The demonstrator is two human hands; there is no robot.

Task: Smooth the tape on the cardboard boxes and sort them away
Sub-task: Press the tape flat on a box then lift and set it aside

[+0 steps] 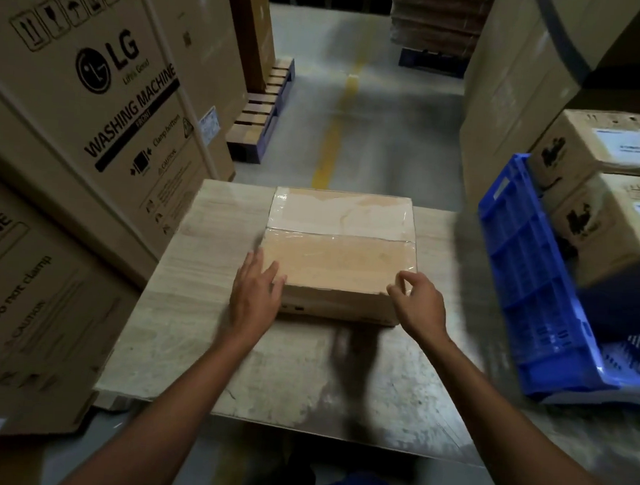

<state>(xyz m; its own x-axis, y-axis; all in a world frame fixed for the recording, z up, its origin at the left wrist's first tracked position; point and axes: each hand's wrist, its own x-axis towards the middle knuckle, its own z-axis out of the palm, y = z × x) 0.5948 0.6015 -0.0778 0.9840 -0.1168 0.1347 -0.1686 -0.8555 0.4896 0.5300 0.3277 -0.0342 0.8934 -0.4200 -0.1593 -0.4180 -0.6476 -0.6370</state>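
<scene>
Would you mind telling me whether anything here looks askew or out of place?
The blue crate right of the table is tipped up at an angle beside the stacked cartons, not flat. The tape on the cardboard box looks wrinkled near its far edge.

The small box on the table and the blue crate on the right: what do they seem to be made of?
The small box looks like matte brown cardboard, covered on top with clear glossy tape that shines and wrinkles. The blue crate seems moulded plastic: ribbed, slotted walls with a slight sheen.
</scene>
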